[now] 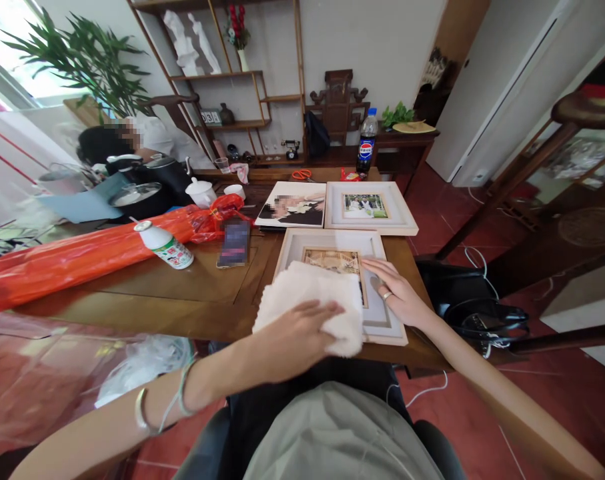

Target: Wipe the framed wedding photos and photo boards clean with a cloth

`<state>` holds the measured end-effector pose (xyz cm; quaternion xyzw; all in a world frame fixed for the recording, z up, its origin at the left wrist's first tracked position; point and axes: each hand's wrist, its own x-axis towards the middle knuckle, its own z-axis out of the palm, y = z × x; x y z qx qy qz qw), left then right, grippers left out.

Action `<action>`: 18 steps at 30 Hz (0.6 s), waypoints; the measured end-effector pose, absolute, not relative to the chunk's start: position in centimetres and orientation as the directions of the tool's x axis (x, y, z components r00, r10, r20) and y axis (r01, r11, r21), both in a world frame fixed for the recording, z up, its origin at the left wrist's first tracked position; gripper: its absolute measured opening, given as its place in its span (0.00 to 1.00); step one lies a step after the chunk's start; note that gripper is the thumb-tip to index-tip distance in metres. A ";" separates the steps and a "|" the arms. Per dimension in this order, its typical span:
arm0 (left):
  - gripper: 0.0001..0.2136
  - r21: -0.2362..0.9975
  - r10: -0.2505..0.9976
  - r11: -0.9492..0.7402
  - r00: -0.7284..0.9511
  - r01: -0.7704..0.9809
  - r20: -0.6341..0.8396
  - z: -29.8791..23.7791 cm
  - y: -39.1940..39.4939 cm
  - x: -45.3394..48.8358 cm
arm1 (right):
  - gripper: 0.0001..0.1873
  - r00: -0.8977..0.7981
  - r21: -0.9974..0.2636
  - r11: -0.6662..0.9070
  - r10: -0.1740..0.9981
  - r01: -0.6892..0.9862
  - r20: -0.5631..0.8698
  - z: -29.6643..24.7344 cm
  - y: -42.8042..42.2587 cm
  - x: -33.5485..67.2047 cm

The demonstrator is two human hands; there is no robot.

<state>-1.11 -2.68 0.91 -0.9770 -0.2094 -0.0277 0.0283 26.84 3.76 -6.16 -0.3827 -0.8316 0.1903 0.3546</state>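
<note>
A white picture frame (295,243) with a small photo inside lies flat on the near edge of the wooden table (182,293). A white fluffy cloth (302,287) covers its left half. My left hand (295,333) presses flat on the cloth, fingers stretched out toward the right. My right hand (397,293), with a ring on one finger, rests flat and open on the frame's right side, holding it down.
Beyond lie a second white frame (369,208) and a loose photo print (292,205). A phone (235,243), a small white bottle (165,245) and an orange plastic bag (82,257) sit to the left. A cola bottle (367,141) stands at the back. Another person sits far left.
</note>
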 end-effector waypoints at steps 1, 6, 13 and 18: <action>0.11 -0.027 0.398 -0.916 0.913 0.401 0.091 0.9 -3.5 -0.8 | 0.32 -0.458 -0.588 0.633 0.772 0.503 0.441 -6.2 3.7 26.8; 0.09 -0.133 0.520 -0.834 0.844 0.535 0.134 -0.9 -1.1 -0.3 | 0.32 -0.450 -0.576 0.639 0.769 0.510 0.454 -6.4 3.8 26.8; 0.12 -0.262 0.664 -0.662 0.712 0.702 0.230 -1.3 8.0 -0.2 | 0.32 -0.455 -0.578 0.658 0.752 0.483 0.477 -6.4 3.8 26.8; 0.13 -0.227 0.691 -0.672 0.707 0.705 0.148 -0.6 9.4 0.2 | 0.33 -0.460 -0.590 0.644 0.764 0.487 0.453 -6.3 3.8 26.8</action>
